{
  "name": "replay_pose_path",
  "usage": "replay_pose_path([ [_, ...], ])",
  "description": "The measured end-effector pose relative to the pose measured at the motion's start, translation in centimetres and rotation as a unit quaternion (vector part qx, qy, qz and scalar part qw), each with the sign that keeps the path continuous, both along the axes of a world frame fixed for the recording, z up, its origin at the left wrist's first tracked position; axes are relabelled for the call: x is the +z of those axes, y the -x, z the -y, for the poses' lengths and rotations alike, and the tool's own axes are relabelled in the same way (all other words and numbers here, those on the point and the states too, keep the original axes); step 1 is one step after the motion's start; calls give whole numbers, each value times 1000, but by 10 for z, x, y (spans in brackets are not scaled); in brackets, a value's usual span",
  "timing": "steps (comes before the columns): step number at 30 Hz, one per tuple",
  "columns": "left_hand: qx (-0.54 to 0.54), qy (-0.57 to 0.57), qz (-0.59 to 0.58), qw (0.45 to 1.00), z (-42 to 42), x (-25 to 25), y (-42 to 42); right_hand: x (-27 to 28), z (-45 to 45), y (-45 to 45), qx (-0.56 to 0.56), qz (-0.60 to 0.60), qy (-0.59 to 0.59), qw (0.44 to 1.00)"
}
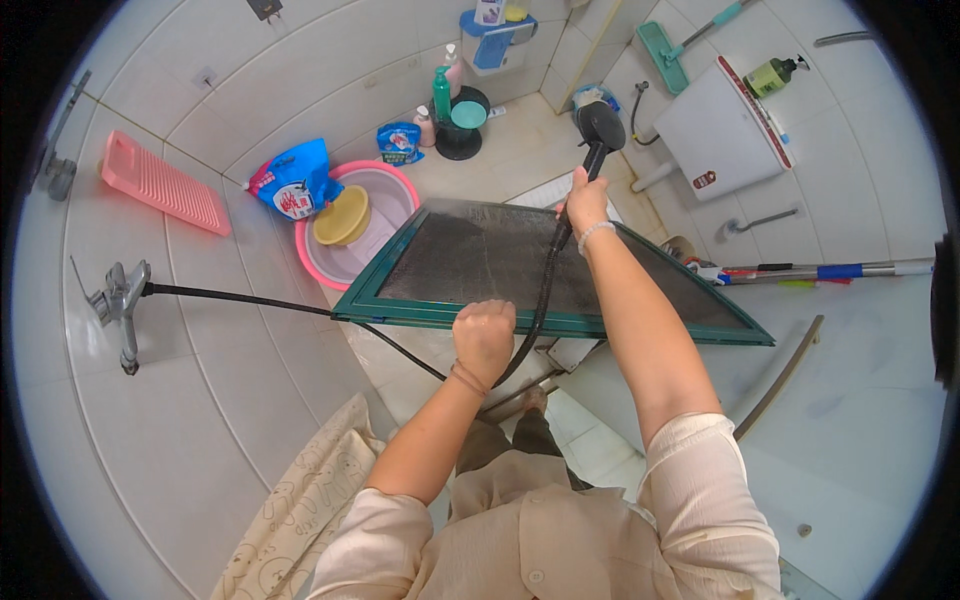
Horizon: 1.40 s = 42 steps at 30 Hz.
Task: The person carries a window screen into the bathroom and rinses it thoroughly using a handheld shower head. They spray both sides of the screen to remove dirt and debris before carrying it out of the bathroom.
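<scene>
My right hand [586, 201] grips the handle of a black hand shower [601, 126], whose head is raised above the far edge of a wet window screen [487, 255] in a green frame. The black shower hose [546, 289] hangs from the handle across the screen and passes behind my left wrist. My left hand [484, 339] is closed on the near rail of the green frame, with its fingers curled over the edge. The screen lies tilted in front of me, its mesh dark and wet. Water spray shows faintly near its far left corner.
A wall-mounted mixer tap [120, 300] and a pink washboard [165, 184] are at left. A pink-rimmed basin [412, 187] holds a yellow bowl [343, 216] beside a blue detergent bag [296, 178]. Bottles stand at a black stool [459, 142]. At right are a white cistern [716, 131], poles [840, 270] and a curved handle [780, 379].
</scene>
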State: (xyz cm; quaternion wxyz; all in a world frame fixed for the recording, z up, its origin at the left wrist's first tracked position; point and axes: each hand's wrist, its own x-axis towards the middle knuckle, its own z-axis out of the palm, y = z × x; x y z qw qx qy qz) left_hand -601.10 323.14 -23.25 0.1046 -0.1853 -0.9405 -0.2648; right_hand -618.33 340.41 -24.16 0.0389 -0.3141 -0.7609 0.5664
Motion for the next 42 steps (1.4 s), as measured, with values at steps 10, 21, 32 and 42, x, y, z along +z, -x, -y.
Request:
replay_pose_path([
  [10,2,-9,-7,1000,0,3,0,7,8,-4,3,46,-29,999],
  [21,3,-44,-53,998,-1,-4,0,-24,-28,2,-15,94,-159,983],
  [32,-1,-15,4,1000,1,1,0,-19,-83,-10,-82,115,-202,969],
  [42,11,-41,-61,997,-3,3,6,0,-138,-22,-125,97,-255,954],
])
